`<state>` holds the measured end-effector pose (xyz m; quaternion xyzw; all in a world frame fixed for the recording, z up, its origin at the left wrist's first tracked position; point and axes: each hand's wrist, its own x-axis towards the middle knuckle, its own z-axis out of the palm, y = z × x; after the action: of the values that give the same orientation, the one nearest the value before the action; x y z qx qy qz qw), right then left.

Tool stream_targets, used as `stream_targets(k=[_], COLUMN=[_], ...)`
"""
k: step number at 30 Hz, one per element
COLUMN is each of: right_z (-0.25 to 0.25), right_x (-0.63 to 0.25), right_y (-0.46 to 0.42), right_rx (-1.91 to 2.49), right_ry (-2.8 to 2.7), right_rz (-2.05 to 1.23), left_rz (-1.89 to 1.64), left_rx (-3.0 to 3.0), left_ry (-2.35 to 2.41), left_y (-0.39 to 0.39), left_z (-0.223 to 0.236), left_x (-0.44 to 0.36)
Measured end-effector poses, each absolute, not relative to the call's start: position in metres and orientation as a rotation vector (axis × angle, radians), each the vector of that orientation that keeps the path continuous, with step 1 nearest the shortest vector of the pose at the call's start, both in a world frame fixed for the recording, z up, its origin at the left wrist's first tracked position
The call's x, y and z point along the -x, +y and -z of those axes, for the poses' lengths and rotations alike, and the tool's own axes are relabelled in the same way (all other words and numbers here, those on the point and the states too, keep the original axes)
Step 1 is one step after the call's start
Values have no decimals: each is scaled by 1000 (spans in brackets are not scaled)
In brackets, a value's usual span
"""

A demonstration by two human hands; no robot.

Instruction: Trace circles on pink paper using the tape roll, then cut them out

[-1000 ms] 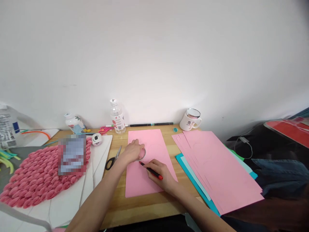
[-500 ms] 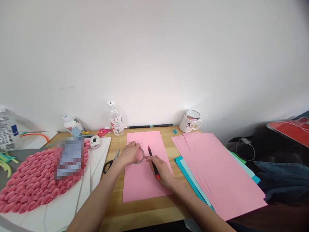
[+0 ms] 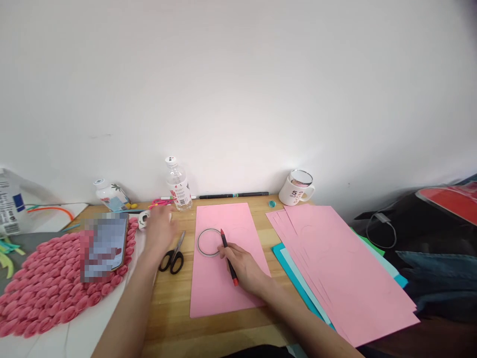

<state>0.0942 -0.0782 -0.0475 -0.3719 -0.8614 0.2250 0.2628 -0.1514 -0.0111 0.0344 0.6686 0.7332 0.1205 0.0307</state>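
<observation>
A pink paper sheet lies on the wooden desk in front of me. A thin ring rests on its upper half. My right hand is closed round a red-capped marker, whose tip sits at the ring's right edge. My left hand hovers left of the sheet, blurred by motion, above black-handled scissors and near a small white tape dispenser. It seems to hold nothing.
A stack of pink and teal sheets lies to the right. Along the wall stand a water bottle, a white mug, pens and a small jar. A phone rests on a pink woven mat.
My left hand has let go of the ring and moved left, over the scissors. The ring now lies uncovered on the sheet. My right hand shifted slightly down-left with the marker.
</observation>
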Motion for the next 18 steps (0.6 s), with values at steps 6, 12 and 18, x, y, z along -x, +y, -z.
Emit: stream_targets(k=[6, 12, 18], right_z=[52, 51, 52], right_x=[-94, -95, -94], right_y=[-80, -80, -80], right_rx=[994, 1003, 1003], right_ry=[-2290, -2280, -2268], right_rz=[-615, -618, -612], left_rz=[-340, -249, -565], left_rx=[-1375, -1032, -1130], left_ry=[2841, 2817, 2715], left_y=[-15, -9, -8], left_z=[-38, -33, -28], left_x=[233, 243, 241])
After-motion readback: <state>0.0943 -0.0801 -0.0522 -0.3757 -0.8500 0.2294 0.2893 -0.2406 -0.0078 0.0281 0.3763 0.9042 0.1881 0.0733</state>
